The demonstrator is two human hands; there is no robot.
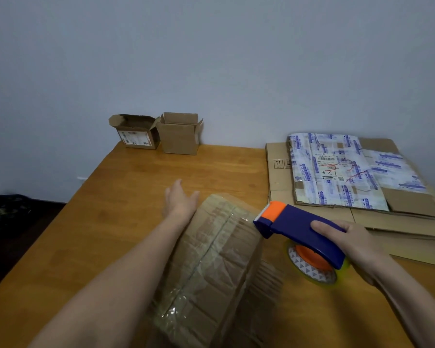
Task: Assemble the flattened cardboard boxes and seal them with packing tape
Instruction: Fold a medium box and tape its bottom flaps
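On the wooden counter [106,212] right in front of the person sits a brown cardboard box [211,262], closed, with clear packing tape running along its top seam and wrinkling over the near end. The left hand [180,202] reaches past the box's far left corner with its fingers straight and spread, holding nothing; the forearm lies along the box's left side, though I can't tell if the palm actually presses on the counter. The right hand [352,244] is wrapped around the handle of a blue and orange tape dispenser [299,228], thumb across its top. The tape roll [312,270] hangs low beside the box's right side. The orange cutter end points at the box's upper right edge, very close; whether it touches I can't make out. To the right lies a stack of flattened cardboard [337,172], the top sheet covered in blue-and-white printed tape and a shipping label. At the far edge, against the wall, stand two small boxes with flaps open: a labelled box [138,134] and just beside it a plain box [180,136].
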